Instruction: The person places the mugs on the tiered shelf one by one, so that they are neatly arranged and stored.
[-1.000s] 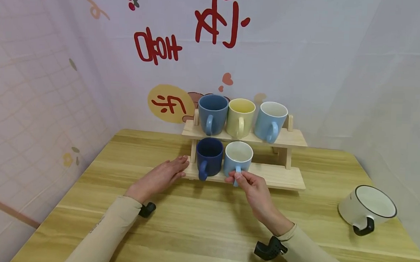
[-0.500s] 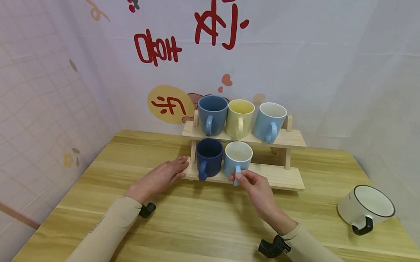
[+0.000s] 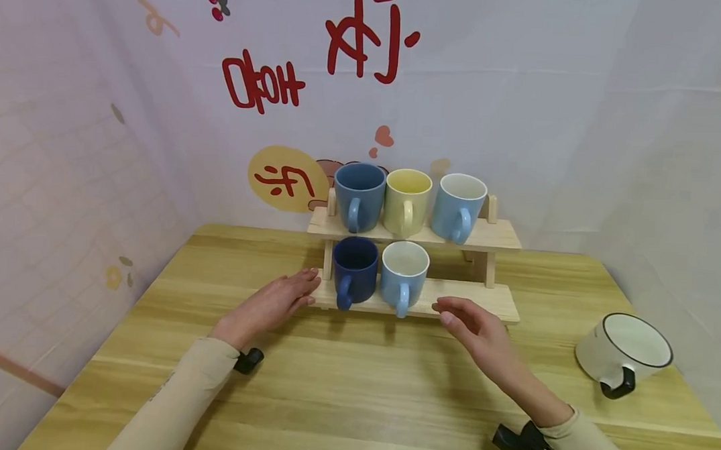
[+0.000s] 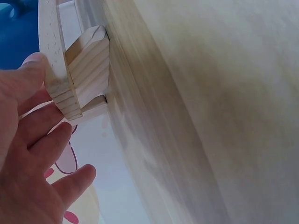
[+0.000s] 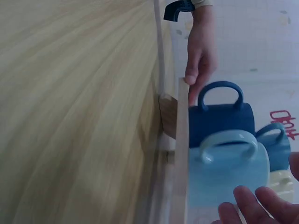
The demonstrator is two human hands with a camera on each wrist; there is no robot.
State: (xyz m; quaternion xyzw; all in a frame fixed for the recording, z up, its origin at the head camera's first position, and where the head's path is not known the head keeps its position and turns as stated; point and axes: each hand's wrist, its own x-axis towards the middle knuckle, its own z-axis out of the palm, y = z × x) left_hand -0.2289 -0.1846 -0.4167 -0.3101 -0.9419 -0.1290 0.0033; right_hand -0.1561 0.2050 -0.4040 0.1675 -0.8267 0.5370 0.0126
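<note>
A two-tier wooden rack stands at the back of the table, and everything here is placed by it. The left hand lies at the rack's left end with its fingers nearly straight and together, fingertips touching the end of the lower shelf; it grips nothing, and this looks like bracing, to keep the light rack from sliding. The left wrist view shows those fingers lying against the shelf's end grain.

The right hand hovers just in front of the lower shelf, to the right of the light blue mug. Its fingers are loosely spread and relaxed, holding nothing and touching neither mug nor shelf, as far as the head view shows. In the right wrist view only the fingertips show, close below that mug and apart from it.

The light blue mug stands upright on the lower shelf, second from the left end, just beside the dark blue mug, with its handle turned forward toward the person, probably so the row reads alike and is easy to take. It is pale sky blue outside, whitish inside, glossy, with a plain loop handle.

On the upper shelf three more mugs stand with handles forward: a mid-blue mug, a yellow mug and a pale blue mug. Well to the right of the rack, a white enamel cup with a black rim and handle lies tilted on the table.
</note>
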